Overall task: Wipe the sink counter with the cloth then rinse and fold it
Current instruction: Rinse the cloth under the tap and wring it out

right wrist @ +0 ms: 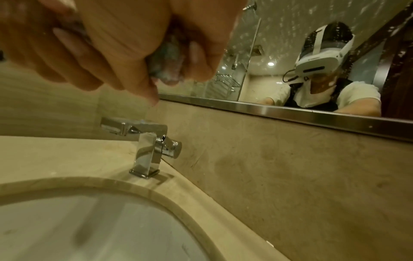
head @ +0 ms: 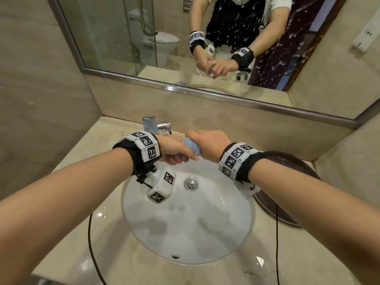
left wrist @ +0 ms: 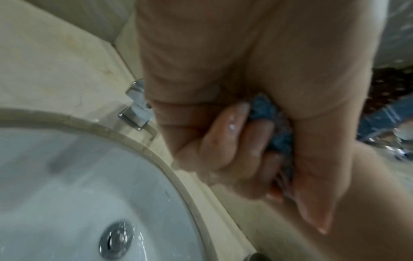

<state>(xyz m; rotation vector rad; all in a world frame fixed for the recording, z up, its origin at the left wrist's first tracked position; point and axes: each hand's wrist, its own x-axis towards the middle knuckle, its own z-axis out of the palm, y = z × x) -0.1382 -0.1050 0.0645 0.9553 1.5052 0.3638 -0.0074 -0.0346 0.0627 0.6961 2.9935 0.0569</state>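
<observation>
You hold the cloth (head: 191,146) between both hands above the back part of the sink (head: 205,233), just in front of the faucet (head: 156,125). Your left hand (head: 174,150) is curled around one end of it and your right hand (head: 207,144) is curled around the other end, so the blue cloth is squeezed into a tight roll with only a short piece showing between the fists. In the left wrist view the fingers (left wrist: 225,141) look wet and shiny, and no water runs from the faucet. So I judge that you are in the wringing part of the rinse step, with the wiping probably done, though the pictures alone cannot prove it. The next move calls for a firm opposite twist of the two fists over the bowl, so the drops fall inside and not on the counter (head: 86,161); after that you need to open the cloth flat before you can fold it. As for writing, I can read no brand or label: the wrist bands (head: 147,148) carry only black and white square markers with tiny characters beside them, too small to read.
</observation>
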